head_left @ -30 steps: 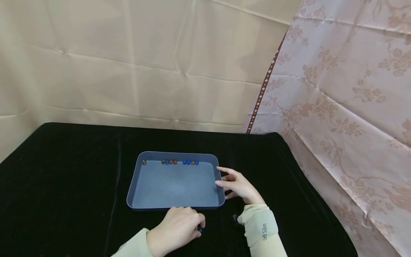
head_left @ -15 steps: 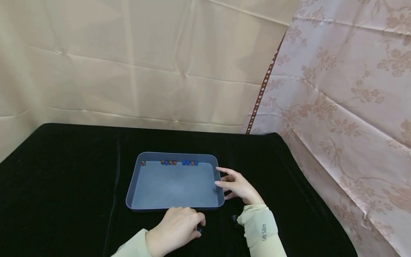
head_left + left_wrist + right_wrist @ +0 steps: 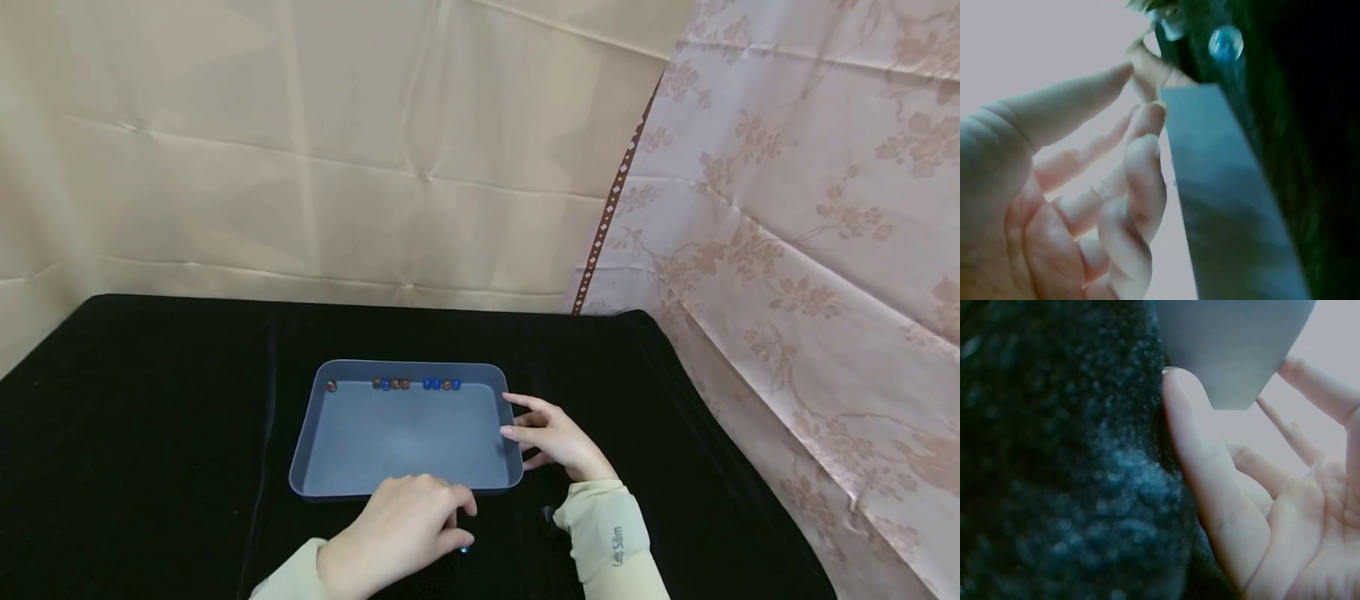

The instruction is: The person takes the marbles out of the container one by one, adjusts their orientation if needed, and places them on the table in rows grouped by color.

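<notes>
- The small, round, shiny blue glass marble (image 3: 464, 549) looks to sit on the black-cloth bench (image 3: 165, 442), near side of the blue-grey rectangular tray (image 3: 401, 437).
- More blue and brown marbles (image 3: 437, 384) line the tray's far wall.
- It seems light, hard and slippery, so may roll; best pinched by its sides.
- The left hand (image 3: 397, 529) is loosely bent, just beside the marble, pinching nothing.
- The right hand (image 3: 553, 437) spreads, its fingers touching the tray's right wall.

Behind the black table's (image 3: 150, 433) far edge hangs a wrinkled cream curtain (image 3: 360, 150); past its right edge, a pinkish floral curtain (image 3: 810, 250). Brown diamond-patterned trim (image 3: 613, 196) slants up between them, from near the far right corner.
</notes>
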The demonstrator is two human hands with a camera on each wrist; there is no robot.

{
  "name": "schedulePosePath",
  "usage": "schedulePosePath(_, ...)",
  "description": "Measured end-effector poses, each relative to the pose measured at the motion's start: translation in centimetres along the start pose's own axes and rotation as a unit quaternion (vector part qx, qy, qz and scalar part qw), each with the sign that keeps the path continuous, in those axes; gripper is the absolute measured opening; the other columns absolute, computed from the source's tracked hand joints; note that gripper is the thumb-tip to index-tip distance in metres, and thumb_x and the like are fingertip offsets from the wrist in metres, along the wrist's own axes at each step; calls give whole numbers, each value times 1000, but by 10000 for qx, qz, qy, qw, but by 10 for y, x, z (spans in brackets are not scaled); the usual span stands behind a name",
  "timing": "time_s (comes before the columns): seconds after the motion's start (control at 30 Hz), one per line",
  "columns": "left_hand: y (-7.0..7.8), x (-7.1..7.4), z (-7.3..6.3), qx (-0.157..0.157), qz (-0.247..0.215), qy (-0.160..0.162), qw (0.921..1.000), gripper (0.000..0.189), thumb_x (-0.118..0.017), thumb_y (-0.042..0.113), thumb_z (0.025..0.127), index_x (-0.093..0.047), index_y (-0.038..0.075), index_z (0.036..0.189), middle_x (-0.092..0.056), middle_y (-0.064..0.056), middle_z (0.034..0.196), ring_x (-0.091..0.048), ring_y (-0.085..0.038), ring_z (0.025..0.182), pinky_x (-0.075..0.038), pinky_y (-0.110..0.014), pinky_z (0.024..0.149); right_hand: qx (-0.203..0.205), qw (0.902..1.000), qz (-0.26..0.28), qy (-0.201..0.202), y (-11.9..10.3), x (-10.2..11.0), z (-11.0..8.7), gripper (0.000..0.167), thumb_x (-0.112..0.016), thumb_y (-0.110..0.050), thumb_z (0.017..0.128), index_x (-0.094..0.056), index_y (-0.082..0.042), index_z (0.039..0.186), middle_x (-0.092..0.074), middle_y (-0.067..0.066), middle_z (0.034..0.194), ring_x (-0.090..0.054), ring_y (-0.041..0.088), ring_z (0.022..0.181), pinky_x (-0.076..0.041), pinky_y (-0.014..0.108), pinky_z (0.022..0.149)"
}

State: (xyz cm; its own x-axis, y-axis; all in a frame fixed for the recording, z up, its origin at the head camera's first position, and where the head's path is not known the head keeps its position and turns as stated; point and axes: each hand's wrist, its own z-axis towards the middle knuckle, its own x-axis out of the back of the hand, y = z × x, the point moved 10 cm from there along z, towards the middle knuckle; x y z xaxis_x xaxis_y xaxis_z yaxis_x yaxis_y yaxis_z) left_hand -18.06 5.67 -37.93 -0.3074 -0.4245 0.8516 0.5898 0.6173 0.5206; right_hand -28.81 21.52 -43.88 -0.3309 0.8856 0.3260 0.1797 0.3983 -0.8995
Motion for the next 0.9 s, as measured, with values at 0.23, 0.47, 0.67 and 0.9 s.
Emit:
schedulePosePath(0.23,-6,37,4,103,-57,379,9992,18,-75,31,87,-73,19,100,-64,15,72,-49,5,58,-40,-18,51,11,10000,-9,-26,-1,0,-1,61,-69,-26,93,-44,-15,148,-61,22,120,-70,23,87,-60,45,73)
schedulePosePath(0.47,-11,70,17,309,410,569,9971,17,-75,33,87,-73,20,98,-66,10,74,-51,1,57,-42,-19,50,-48,10000,-8,-55,-1,-1,0,59,-67,-24,95,-43,-16,149,-60,22,121,-69,23,87,-60,44,73)
schedulePosePath(0.67,-22,86,35,748,851,615,9917,16,-74,34,87,-73,20,96,-67,9,75,-52,-2,55,-43,-21,49,-143,9999,15,-39,1,1,-1,58,-65,-24,96,-43,-17,149,-59,22,124,-69,23,89,-60,44,74)
schedulePosePath(0.9,-38,93,56,1024,1100,465,9875,17,-79,25,85,-74,18,99,-71,4,80,-54,-5,56,-45,-23,51,-164,9998,48,-61,1,0,-1,58,-65,-25,96,-42,-17,149,-58,22,124,-69,23,91,-60,43,75)
